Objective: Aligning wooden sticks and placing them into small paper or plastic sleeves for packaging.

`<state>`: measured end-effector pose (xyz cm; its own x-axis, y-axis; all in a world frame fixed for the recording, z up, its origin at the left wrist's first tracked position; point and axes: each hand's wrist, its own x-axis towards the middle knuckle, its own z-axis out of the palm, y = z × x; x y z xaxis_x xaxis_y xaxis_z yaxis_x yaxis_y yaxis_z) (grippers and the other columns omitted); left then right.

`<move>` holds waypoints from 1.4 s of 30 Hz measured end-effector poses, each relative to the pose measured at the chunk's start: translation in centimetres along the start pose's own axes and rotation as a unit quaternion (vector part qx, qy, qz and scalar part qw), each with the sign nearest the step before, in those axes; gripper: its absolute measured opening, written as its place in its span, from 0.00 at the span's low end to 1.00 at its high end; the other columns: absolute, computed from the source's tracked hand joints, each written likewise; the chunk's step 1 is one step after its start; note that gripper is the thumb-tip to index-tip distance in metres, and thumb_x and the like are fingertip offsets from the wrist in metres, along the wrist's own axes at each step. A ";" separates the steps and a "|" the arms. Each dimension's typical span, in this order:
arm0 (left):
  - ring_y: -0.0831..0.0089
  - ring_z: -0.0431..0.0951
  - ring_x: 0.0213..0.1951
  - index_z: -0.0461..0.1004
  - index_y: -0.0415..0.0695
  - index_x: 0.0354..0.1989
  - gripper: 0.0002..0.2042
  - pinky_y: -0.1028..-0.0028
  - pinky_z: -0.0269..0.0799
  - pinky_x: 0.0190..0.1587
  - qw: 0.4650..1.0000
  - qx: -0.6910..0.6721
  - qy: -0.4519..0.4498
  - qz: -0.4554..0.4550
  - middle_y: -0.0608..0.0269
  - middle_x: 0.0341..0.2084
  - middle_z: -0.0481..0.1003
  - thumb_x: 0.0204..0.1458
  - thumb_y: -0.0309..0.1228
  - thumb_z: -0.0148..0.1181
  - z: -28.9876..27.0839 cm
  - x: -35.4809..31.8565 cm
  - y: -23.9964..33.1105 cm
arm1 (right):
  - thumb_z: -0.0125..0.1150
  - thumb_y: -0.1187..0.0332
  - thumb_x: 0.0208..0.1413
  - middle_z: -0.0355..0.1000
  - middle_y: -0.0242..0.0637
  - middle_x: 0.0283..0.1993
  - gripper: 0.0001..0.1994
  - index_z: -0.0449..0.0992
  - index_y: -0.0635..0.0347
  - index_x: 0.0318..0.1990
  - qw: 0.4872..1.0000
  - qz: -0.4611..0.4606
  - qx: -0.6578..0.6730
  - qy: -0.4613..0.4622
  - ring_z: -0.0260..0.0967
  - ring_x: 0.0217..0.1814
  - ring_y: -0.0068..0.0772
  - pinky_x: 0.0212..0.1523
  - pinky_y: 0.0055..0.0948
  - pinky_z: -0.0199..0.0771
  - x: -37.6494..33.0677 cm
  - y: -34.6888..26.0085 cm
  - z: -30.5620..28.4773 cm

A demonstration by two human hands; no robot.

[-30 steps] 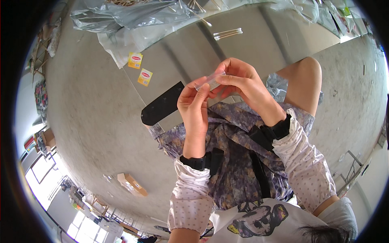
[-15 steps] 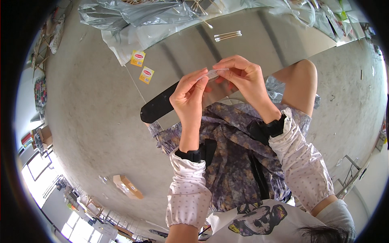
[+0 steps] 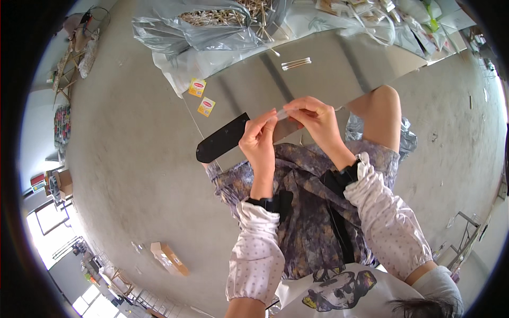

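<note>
Between my two hands is a small clear plastic piece, perhaps a little bag [image 3: 281, 114], pinched along its upper edge. My left hand [image 3: 259, 144] is closed, thumb and fingers gripping its left end. At the other end, my right hand [image 3: 319, 123] pinches it the same way. Whether anything is inside the plastic cannot be made out. A flat black strip with an angled end [image 3: 222, 139] lies beside my left hand, near the table's front edge. Beyond my hands, a few cotton swabs [image 3: 296, 64] rest side by side on the metal tabletop [image 3: 323, 74].
Two yellow-and-white cards or packets [image 3: 197, 87] lie at the table's left. Along the far side, a grey plastic bag [image 3: 180, 37] holds loose cotton swabs [image 3: 212, 17]. My bare knee [image 3: 386, 100] stands at the table's right. A cardboard box [image 3: 169, 259] is on the floor.
The view has shifted, so the table and hands sit lower and more of the swab-filled bag shows. Both hands still pinch the plastic, now slightly closer together.
</note>
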<state>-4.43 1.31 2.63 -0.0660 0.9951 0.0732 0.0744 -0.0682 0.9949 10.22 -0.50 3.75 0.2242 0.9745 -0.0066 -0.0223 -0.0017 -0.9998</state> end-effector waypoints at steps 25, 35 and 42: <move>0.72 0.77 0.30 0.78 0.37 0.29 0.07 0.76 0.72 0.34 0.982 0.079 -0.100 0.141 0.61 0.29 0.77 0.41 0.15 0.68 -6.4 -10.2 12.1 | 0.62 0.77 0.56 0.71 0.37 0.33 0.02 0.75 0.63 0.35 0.978 -0.102 -0.154 -0.095 0.72 0.30 0.32 0.29 0.27 0.70 -12.2 -12.0 0.5; 0.67 0.77 0.31 0.78 0.40 0.26 0.10 0.72 0.72 0.34 0.971 0.118 -0.102 0.180 0.62 0.27 0.77 0.33 0.16 0.70 -8.2 -11.1 10.2 | 0.63 0.76 0.57 0.72 0.34 0.34 0.02 0.75 0.63 0.35 0.986 -0.063 -0.135 -0.074 0.71 0.31 0.25 0.28 0.23 0.70 -12.9 -12.6 -0.3; 0.69 0.76 0.32 0.78 0.38 0.28 0.08 0.73 0.72 0.37 0.987 0.062 -0.097 0.109 0.60 0.30 0.77 0.39 0.17 0.69 -8.5 -11.7 9.8 | 0.62 0.76 0.58 0.72 0.34 0.34 0.02 0.75 0.64 0.36 0.995 0.012 -0.072 -0.067 0.71 0.32 0.22 0.30 0.22 0.71 -13.2 -11.8 -0.8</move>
<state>-11.37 -11.57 12.09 0.1552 0.9536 0.2581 0.1885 -0.2850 0.9398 8.31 -13.57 15.62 0.0925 0.9950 -0.0370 0.1156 -0.0476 -0.9922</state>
